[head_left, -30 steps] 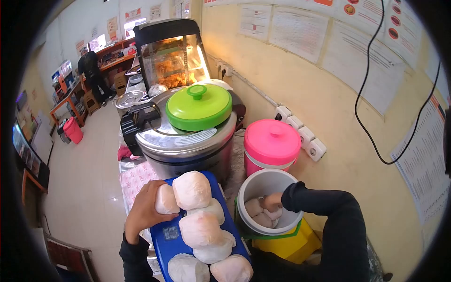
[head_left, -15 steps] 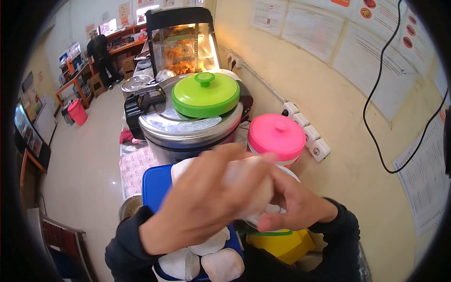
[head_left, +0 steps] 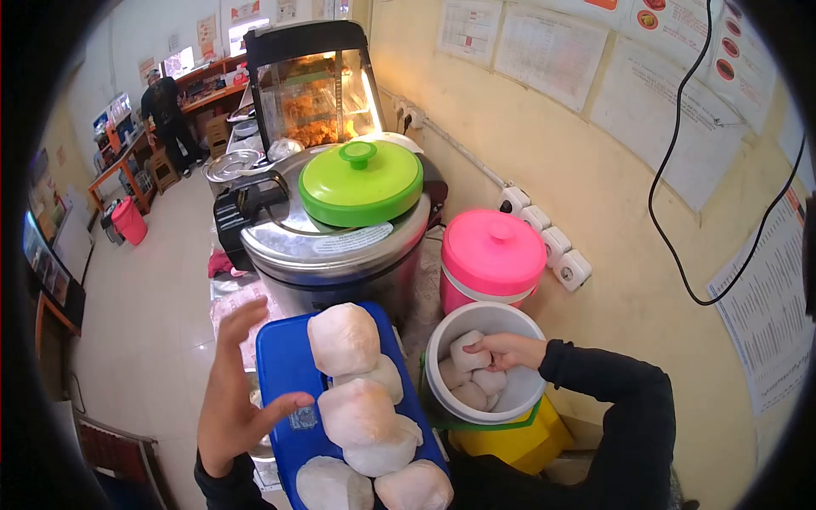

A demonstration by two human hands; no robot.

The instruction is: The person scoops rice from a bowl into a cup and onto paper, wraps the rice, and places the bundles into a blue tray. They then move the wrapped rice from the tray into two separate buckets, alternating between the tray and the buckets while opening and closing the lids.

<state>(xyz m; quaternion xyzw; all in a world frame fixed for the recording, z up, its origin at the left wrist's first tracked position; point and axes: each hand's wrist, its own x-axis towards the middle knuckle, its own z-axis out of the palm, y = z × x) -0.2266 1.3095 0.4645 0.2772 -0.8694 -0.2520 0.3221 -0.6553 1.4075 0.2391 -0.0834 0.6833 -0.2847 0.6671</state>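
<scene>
My left hand (head_left: 231, 395) is empty, its fingers and thumb spread beside the left edge of a blue tray (head_left: 285, 361). Several rounded white paper-wrapped bundles (head_left: 357, 412) are piled on that tray, some resting on others. My right hand (head_left: 508, 348) reaches into a round insulated container with a white rim (head_left: 537, 382) and is closed on a white wrapped bundle (head_left: 469, 350). More bundles (head_left: 470, 395) lie inside the container, below my fingers.
Behind the tray stands a large steel cooker (head_left: 331, 255) with a green lid (head_left: 361, 183) on top. A pink lidded container (head_left: 493, 251) is near the wall sockets (head_left: 571, 269). A lit food display case (head_left: 310, 93) stands farther back. Another person (head_left: 170, 119) is across the room.
My hands were together around a bundle above the tray and container. They have parted: the left moved left and opened, while the right went down into the container with a bundle.
</scene>
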